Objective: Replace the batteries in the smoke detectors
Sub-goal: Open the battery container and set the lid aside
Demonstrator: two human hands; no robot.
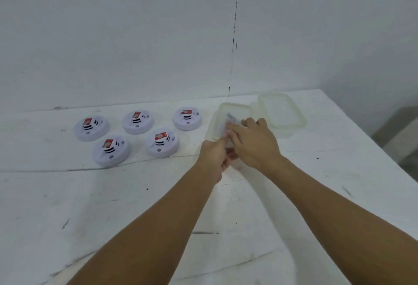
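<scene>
Several white round smoke detectors, each with a red label on top, lie on the white table; the nearest to my hands is one (162, 142), another (187, 118) sits behind it. A translucent plastic container (222, 112) stands right of them, with batteries (231, 117) blurred inside. My left hand (213, 155) grips the container's near edge, fingers curled. My right hand (251, 142) reaches over the container, fingers curled at its contents; what they pinch is blurred.
The container's translucent lid (282, 112) lies behind and to the right. The white table (113, 205) meets a white wall at the back; its right edge drops off near the grey floor (404, 135).
</scene>
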